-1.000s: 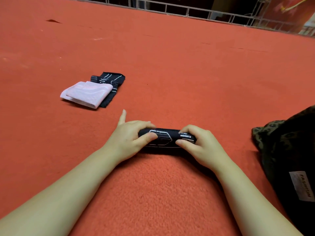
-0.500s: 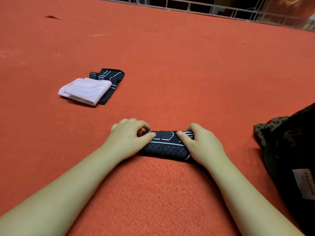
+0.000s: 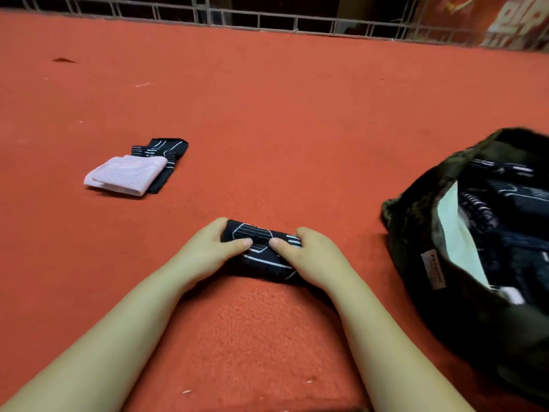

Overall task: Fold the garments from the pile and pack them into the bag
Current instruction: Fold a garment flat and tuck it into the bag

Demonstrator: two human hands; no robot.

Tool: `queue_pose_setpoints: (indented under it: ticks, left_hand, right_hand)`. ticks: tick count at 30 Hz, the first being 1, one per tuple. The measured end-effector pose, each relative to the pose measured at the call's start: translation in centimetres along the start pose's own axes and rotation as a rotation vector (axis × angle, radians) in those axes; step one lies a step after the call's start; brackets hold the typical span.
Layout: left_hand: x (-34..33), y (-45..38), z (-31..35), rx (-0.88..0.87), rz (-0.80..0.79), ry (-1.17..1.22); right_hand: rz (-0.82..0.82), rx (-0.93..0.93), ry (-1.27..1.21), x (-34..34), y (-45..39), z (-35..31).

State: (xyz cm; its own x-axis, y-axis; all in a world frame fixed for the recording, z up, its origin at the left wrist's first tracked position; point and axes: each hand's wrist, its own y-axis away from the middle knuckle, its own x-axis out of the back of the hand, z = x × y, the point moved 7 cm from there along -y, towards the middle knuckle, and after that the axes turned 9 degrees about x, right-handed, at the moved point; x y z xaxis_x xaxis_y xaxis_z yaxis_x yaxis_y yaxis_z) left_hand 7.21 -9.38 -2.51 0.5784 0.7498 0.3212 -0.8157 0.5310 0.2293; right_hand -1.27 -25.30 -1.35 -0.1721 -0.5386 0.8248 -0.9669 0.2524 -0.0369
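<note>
- Your left hand [image 3: 208, 251] and right hand [image 3: 315, 257] both grip the folded black garment [image 3: 261, 254], fingers [image 3: 306, 233] curled over its far edge and thumbs pressed on top, almost meeting at its middle.
- The garment has white line markings and sits on the red surface near its near edge, roughly central between your forearms.
- The dark bag [image 3: 463, 263] lies toward the right edge, near your right hand but apart from it, its mouth open toward you; dark striped fabric shows inside, along with a pale lining and a small label on the outer wall.
- Toward the left edge, well apart from your hands, a folded pink garment [image 3: 124, 175] lies on top of another black striped garment [image 3: 166, 157] that sticks out behind and to its right.
- Bare red surface stretches from your hands to the far edge and between the bag and the left-hand stack.
- The red surface [image 3: 297, 114] is a fuzzy, carpet-like cloth.
- A metal wire railing [image 3: 267, 20] runs along the far edge, with darkness beyond it and something red at the far right corner.
</note>
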Motion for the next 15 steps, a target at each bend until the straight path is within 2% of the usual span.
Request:
queue_pose_setpoints:
  ticks: [2, 4, 7, 12, 15]
  left_hand:
    - [-1.7, 1.7, 1.8, -0.026, -0.008, 0.21]
    - [-3.0, 3.0, 3.9, -0.053, 0.049, 0.296]
    - [-5.4, 5.0, 8.2, -0.088, 0.125, 0.263]
    - [-9.0, 8.3, 15.0, -0.26, 0.192, 0.184]
    - [-11.2, 9.9, 17.9, -0.343, 0.208, 0.251]
  right_hand:
    - [0.117, -0.043, -0.295, 1.8, 2.2, 0.5]
    - [0.272, -0.042, -0.428, 4.2, 4.2, 0.9]
    - [0.456, -0.021, -0.349, 8.7, 7.6, 0.9]
    - [0.588, 0.033, -0.236, 15.8, 13.0, 0.0]
    - [0.678, 0.11, -0.297, 20.3, 16.7, -0.4]
